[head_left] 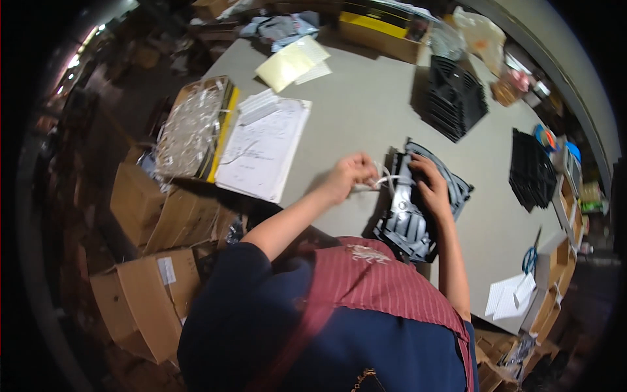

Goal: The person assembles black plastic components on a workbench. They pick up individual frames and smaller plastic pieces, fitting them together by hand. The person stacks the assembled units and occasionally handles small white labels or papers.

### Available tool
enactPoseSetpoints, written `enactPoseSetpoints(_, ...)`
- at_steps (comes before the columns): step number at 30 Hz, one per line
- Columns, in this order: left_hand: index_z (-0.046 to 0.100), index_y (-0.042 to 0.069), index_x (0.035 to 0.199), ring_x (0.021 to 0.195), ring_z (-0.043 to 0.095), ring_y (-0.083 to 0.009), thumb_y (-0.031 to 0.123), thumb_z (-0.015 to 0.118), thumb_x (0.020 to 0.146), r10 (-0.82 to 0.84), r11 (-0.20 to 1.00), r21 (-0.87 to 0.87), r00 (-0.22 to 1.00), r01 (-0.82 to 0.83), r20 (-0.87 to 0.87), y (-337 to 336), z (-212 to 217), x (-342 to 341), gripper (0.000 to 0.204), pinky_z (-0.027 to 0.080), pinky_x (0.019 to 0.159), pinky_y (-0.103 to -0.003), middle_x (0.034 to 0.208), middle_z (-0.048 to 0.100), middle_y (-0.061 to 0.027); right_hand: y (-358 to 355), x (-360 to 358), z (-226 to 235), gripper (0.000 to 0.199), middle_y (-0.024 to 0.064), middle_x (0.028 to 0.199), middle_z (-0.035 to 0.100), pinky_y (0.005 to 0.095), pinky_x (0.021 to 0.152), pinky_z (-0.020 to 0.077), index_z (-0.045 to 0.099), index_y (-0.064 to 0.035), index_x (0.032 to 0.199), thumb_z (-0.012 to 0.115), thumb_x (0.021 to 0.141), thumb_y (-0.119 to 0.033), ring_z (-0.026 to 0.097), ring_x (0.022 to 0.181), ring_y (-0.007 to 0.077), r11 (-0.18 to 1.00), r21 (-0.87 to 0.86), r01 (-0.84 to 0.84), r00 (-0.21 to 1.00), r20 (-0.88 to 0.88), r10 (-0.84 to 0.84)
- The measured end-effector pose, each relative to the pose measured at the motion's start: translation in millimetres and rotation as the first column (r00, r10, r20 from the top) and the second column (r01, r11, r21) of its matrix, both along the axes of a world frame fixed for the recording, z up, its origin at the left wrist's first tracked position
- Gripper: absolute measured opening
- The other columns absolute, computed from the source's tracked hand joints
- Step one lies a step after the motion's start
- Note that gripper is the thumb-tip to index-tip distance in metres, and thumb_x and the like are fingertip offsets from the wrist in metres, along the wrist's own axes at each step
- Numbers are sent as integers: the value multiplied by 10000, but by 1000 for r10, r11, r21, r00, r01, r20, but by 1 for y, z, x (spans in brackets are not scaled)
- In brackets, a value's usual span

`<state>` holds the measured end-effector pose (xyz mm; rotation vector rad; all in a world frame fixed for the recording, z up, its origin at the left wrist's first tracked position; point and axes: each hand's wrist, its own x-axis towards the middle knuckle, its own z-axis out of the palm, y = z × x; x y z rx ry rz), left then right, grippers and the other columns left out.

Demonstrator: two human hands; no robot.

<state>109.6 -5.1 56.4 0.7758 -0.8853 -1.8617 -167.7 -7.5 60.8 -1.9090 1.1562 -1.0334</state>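
Observation:
A bundle of black, glossy plastic parts point(406, 225) lies on the table close to my body. White cord point(392, 178) loops across its upper left side. My left hand point(353, 176) is just left of the bundle, its fingers pinched on the cord and slightly blurred. Over the bundle's right side curves my right hand point(431, 187), its fingers gripping the parts near the cord. What lies beneath the right palm is hidden.
Stacked black plastic parts point(455, 98) stand at the far right, with another black stack point(532, 170) beyond. To the left are a notebook point(264, 153) and a box of clear plastic pieces point(192, 130). Blue-handled scissors point(530, 259) lie at right. Cardboard boxes point(147, 300) fill the lower left.

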Motion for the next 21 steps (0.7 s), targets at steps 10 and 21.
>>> enactPoseSetpoints(10, 671, 0, 1031, 898, 686, -194, 92, 670, 953, 980, 197, -496, 152, -846, 130, -93, 104, 373, 120, 550, 761, -341, 953, 719, -112, 1, -1, -6, 430, 156, 1389, 607, 366, 1083, 430, 648, 8, 1166, 497, 773, 99, 563, 1302, 293, 997, 43, 68, 997, -27, -67)
enactPoseSetpoints(21, 400, -84, 1454, 1436, 341, -459, 132, 647, 912, 703, 691, -717, -312, 92, 639, -3, 46, 221, 633, 272, 1199, -500, 1510, 392, -317, 14, 5, 28, 571, 146, 1399, 567, 553, 1186, 320, 627, -63, 1230, 546, 686, 92, 524, 1305, 346, 911, -413, -1, 905, -387, -174)
